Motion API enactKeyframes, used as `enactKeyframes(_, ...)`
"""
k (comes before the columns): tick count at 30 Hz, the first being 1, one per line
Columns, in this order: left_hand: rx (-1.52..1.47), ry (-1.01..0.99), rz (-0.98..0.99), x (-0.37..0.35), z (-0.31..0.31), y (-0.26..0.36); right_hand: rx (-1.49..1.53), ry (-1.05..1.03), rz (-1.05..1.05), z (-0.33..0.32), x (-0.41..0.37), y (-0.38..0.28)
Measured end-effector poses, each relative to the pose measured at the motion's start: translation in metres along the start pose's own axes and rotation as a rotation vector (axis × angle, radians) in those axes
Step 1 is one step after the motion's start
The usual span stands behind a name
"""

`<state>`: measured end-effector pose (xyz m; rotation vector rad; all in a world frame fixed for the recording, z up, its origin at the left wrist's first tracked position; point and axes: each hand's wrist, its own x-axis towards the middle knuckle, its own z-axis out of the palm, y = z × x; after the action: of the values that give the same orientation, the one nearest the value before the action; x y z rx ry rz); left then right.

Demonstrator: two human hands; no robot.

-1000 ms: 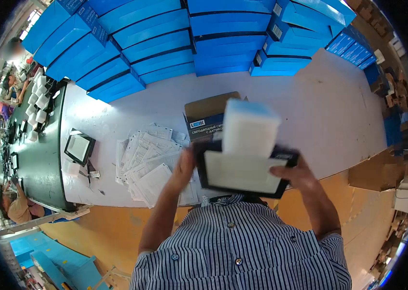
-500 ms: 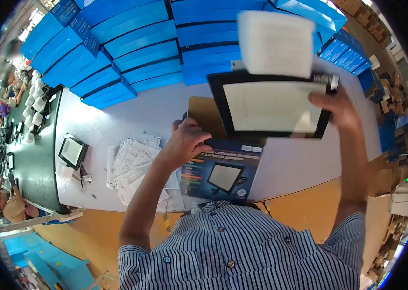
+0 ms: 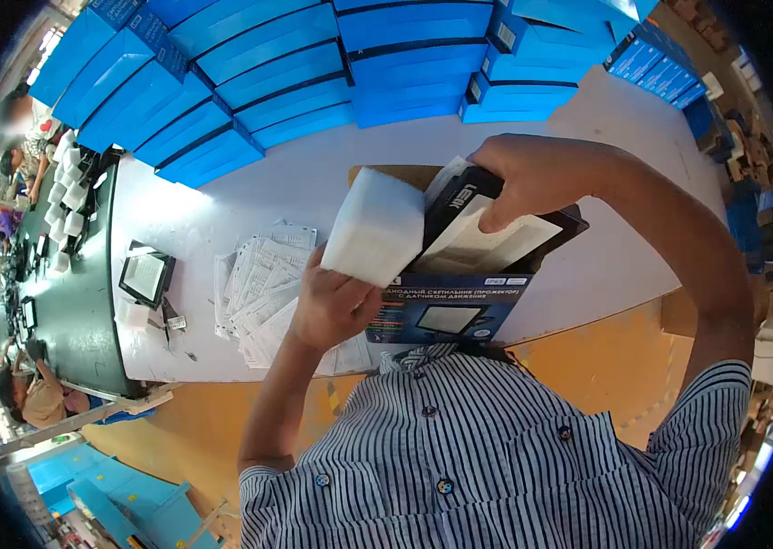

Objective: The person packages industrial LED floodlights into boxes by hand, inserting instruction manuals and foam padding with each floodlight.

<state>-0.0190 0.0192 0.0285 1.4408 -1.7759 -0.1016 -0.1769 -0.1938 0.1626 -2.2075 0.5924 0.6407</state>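
An LED floodlight (image 3: 487, 224) with a black frame and pale panel sits tilted, partly inside an open printed cardboard box (image 3: 455, 316). My right hand (image 3: 533, 183) grips its upper edge, thumb on the panel side. At the box's left end, a white foam block (image 3: 375, 224) leans against the floodlight's end. My left hand (image 3: 336, 306) is closed around the foam's lower left end, beside the box's corner; some of its fingers are hidden behind the foam. The floodlight's lower part is out of sight in the box.
Stacked blue boxes (image 3: 423, 69) line the back of the white table (image 3: 185, 352). Left of the box lie printed sheets (image 3: 268, 284) and another floodlight (image 3: 146, 276). Co-workers (image 3: 34, 384) sit along a dark green bench (image 3: 71, 306) holding foam blocks.
The floodlight has come down and tilted into the box with my right hand. The foam block has moved down and left to my left hand, which has left the box's flap.
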Motion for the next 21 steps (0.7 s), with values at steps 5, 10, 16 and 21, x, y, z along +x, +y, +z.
enactKeyframes(5, -0.437, 0.424, -0.08, -0.007, -0.011, -0.026, 0.068, 0.001, 0.027, 0.008, -0.008, 0.001)
enactKeyframes(10, -1.262, 0.116, -0.442, 0.028, -0.003, -0.015, 0.128, 0.03, 0.02, 0.012, -0.019, 0.002)
enactKeyframes(16, -1.012, 0.107, -0.526, 0.016, 0.022, -0.016, 0.206, 0.086, 0.068, 0.014, -0.038, 0.004)
enactKeyframes(21, -0.915, -0.13, -0.221, 0.056, -0.018, -0.013, 0.326, 0.087, 0.02, 0.018, -0.028, 0.026)
